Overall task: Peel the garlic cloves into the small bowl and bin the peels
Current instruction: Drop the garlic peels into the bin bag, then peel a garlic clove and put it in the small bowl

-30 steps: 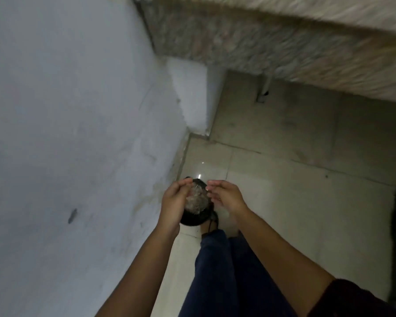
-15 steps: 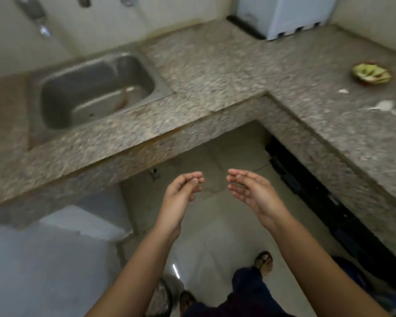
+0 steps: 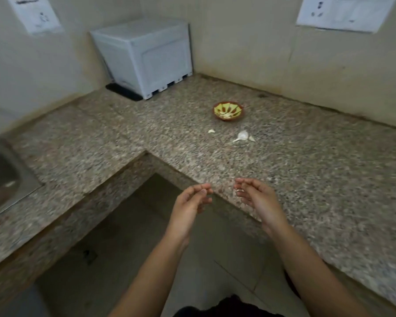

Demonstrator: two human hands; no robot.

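Left hand (image 3: 190, 202) and right hand (image 3: 254, 197) hover loosely curled, apparently empty; a hasty reach could scatter the loose garlic cloves (image 3: 242, 135) on the desk (image 3: 306, 168) near the small bowl (image 3: 228, 110)

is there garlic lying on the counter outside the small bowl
Yes, white garlic pieces lie on the counter just nearer the person than the small bowl.

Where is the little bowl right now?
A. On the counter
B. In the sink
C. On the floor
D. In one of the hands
A: the small bowl sits on the speckled counter, just beyond the loose garlic pieces, far from the sink and the floor.
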